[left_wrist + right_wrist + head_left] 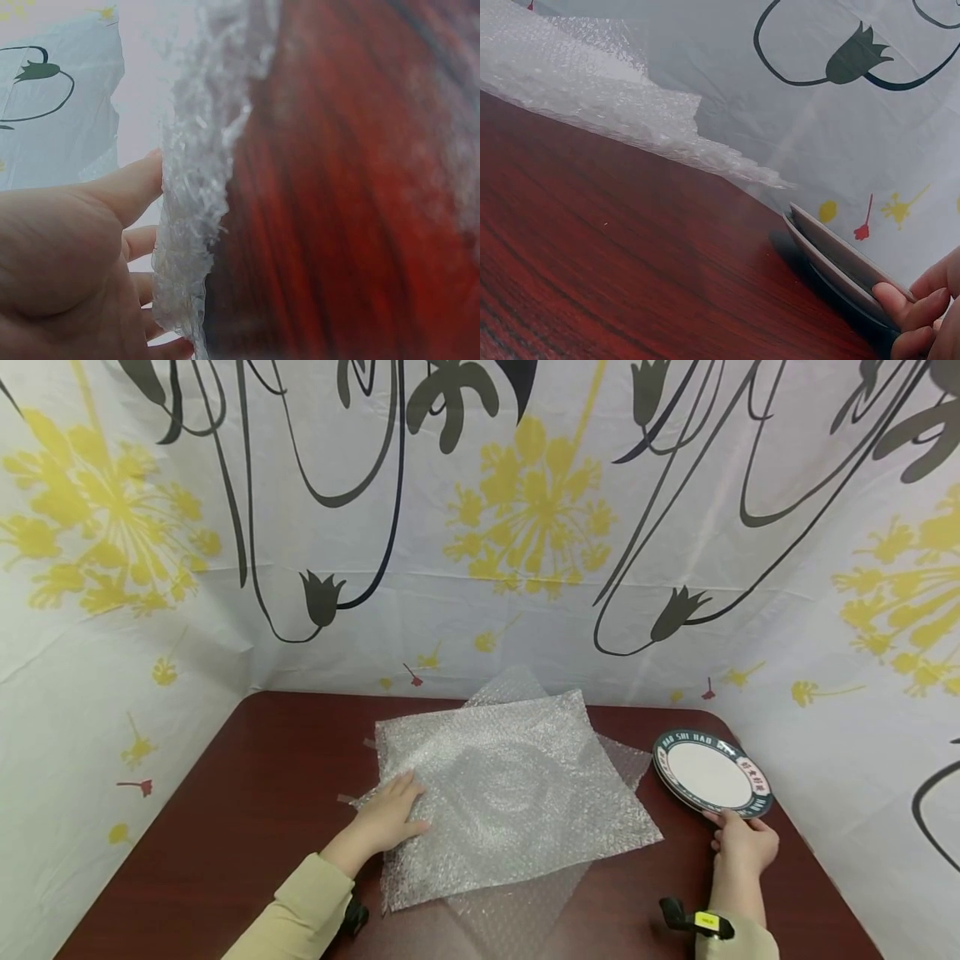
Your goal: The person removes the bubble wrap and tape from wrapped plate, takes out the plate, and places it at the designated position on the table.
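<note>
My left hand (387, 812) rests with spread fingers on the left part of a sheet of bubble wrap (480, 852). A round, plate-like shape shows faintly through the wrap's middle. At the table's right side, my right hand (744, 842) pinches the near rim of a white plate (708, 775) with a dark green lettered border. In the right wrist view this upper plate (847, 251) is tilted slightly up from a second plate (829, 274) below it, with fingertips at the gap between their rims. The left wrist view shows the left hand (82, 247) at the wrap's edge (195, 217).
More bubble wrap (517, 910) lies crosswise beneath the top sheet, sticking out at the front, back and right. Small tape strips (347, 799) show at its left edge. The dark red table (247, 827) is enclosed by a flower-printed cloth (435, 552) at the back and sides.
</note>
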A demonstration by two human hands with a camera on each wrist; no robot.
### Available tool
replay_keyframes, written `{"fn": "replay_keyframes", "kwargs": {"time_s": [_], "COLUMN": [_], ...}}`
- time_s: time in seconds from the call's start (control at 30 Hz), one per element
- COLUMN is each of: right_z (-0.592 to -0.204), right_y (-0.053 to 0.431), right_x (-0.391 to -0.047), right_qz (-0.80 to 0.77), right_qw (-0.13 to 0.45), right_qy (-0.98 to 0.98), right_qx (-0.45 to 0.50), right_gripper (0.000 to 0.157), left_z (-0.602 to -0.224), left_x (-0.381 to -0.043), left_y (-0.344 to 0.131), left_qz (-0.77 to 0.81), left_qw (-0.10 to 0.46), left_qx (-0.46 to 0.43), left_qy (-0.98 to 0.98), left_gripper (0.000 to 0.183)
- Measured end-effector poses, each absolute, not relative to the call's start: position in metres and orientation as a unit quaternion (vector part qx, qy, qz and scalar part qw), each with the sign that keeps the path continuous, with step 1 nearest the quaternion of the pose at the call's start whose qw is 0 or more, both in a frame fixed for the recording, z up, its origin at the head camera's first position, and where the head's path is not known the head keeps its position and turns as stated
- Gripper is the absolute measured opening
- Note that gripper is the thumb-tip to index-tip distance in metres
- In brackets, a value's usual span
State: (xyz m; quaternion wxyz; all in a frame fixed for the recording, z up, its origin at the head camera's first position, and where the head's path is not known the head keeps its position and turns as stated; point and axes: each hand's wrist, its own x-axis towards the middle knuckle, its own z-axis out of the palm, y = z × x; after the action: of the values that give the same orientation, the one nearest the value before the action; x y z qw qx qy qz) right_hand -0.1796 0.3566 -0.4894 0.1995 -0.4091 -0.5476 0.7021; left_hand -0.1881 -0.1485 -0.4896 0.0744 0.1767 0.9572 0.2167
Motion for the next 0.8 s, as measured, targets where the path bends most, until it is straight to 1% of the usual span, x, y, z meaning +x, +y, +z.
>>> {"fn": "replay_keyframes", "kwargs": {"time_s": [0.07,0.2,0.3,0.5,0.7,0.8], "right_z": [-0.4895,-0.4898,-0.4909,-0.4918,-0.4907,-0.4910], "right_y": [0.3562,0.3560,0.3565,0.3574,0.3581,0.3596], "right_x": [-0.1801,-0.1812,-0.1816,-0.1800,-0.1782,-0.1773], "right_qz": [0.701,0.699,0.699,0.700,0.699,0.700], "right_qw": [0.202,0.197,0.191,0.172,0.164,0.161], "right_qy": [-0.546,-0.547,-0.549,-0.554,-0.556,-0.555], "right_qx": [-0.411,-0.415,-0.417,-0.417,-0.418,-0.420], "right_gripper": [0.035,0.063,0.071,0.071,0.061,0.062], "left_z": [-0.4901,-0.4903,-0.4901,-0.4913,-0.4910,-0.4904], "left_x": [-0.1888,-0.1895,-0.1894,-0.1895,-0.1882,-0.1879], "left_y": [-0.1488,-0.1491,-0.1491,-0.1495,-0.1496,-0.1492], "left_qz": [0.213,0.209,0.209,0.210,0.212,0.216], "left_qw": [0.075,0.074,0.073,0.073,0.078,0.076], "left_qx": [0.178,0.179,0.179,0.177,0.176,0.177], "left_qy": [0.958,0.959,0.959,0.959,0.958,0.957], "left_gripper": [0.061,0.061,0.061,0.061,0.062,0.062]}}
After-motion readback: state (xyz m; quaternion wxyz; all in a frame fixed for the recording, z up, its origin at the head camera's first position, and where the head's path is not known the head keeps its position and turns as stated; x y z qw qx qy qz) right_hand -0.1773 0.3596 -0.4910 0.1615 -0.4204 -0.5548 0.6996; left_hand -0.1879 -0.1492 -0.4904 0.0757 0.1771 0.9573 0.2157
